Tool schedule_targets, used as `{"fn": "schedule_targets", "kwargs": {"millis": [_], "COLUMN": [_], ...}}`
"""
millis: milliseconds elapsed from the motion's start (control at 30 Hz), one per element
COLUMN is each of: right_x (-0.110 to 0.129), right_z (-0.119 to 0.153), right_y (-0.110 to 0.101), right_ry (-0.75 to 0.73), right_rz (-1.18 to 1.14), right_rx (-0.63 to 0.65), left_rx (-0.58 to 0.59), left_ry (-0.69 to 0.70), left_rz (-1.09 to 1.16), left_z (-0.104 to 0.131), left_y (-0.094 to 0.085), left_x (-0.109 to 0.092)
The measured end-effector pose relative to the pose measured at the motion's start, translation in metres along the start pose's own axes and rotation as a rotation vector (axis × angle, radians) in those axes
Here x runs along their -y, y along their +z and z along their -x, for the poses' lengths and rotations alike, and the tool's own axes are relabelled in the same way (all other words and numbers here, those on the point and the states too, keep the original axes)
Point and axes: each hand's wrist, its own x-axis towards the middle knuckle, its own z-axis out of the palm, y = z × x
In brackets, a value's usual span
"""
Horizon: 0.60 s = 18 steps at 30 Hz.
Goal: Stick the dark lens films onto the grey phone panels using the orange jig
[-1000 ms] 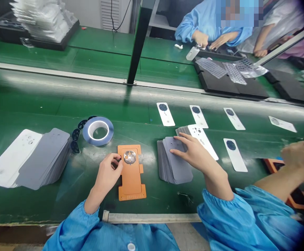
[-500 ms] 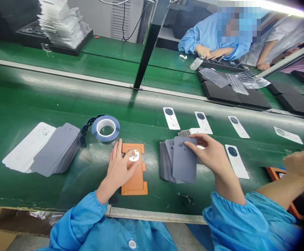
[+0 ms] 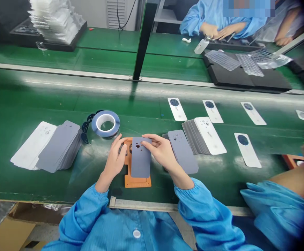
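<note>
My right hand (image 3: 161, 151) pinches the top of a grey phone-shaped panel (image 3: 140, 164) with small round holes. The panel lies over or just above an orange fixture (image 3: 138, 183), hiding most of it. At the fixture's upper left edge rests my left hand (image 3: 115, 157), its thumb and fingers apart and nothing seen between them. A stack of grey panels (image 3: 184, 153) lies right of my right hand, and a stack topped by a white panel (image 3: 211, 136) is beside it. A roll of blue tape (image 3: 95, 129) sits beyond my left hand.
Another stack of grey panels (image 3: 59, 148) and white panels (image 3: 34, 146) lies left. White panels with dark discs (image 3: 243, 140) are spread at right. A co-worker's forearm (image 3: 290, 179) reaches in from the right. A black post (image 3: 143, 42) rises behind the bench.
My right hand has carried a grey panel left from the stack to the orange fixture. My left hand has moved off the white disc to the fixture's edge. The view has shifted slightly.
</note>
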Motion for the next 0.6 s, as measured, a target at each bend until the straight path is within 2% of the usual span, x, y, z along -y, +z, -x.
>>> {"fn": "schedule_targets", "kwargs": {"millis": [133, 200, 267, 333, 400, 500, 600], "right_x": [-0.022, -0.028, -0.031, -0.035, -0.04, -0.049, -0.057], "right_z": [0.003, 0.004, 0.003, 0.002, 0.001, 0.006, 0.017], "right_y": [0.01, 0.01, 0.009, 0.008, 0.007, 0.009, 0.016], "right_ry": [-0.026, -0.132, -0.303, -0.46, -0.554, -0.62, -0.617], "right_rz": [0.023, 0.163, 0.373, 0.574, 0.738, 0.929, 1.071], "right_rx": [0.01, -0.002, -0.012, -0.017, -0.023, -0.023, -0.014], "left_rx": [0.135, 0.183, 0.2, 0.216, 0.251, 0.311, 0.294], "left_ry": [0.03, 0.06, 0.101, 0.157, 0.215, 0.264, 0.267], "left_rz": [-0.107, -0.224, -0.331, -0.422, -0.506, -0.621, -0.693], "left_z": [0.023, 0.034, 0.04, 0.042, 0.041, 0.037, 0.035], "left_y": [-0.011, -0.011, -0.009, -0.007, -0.005, -0.002, 0.003], "left_x": [0.005, 0.006, 0.007, 0.007, 0.005, 0.001, -0.005]}}
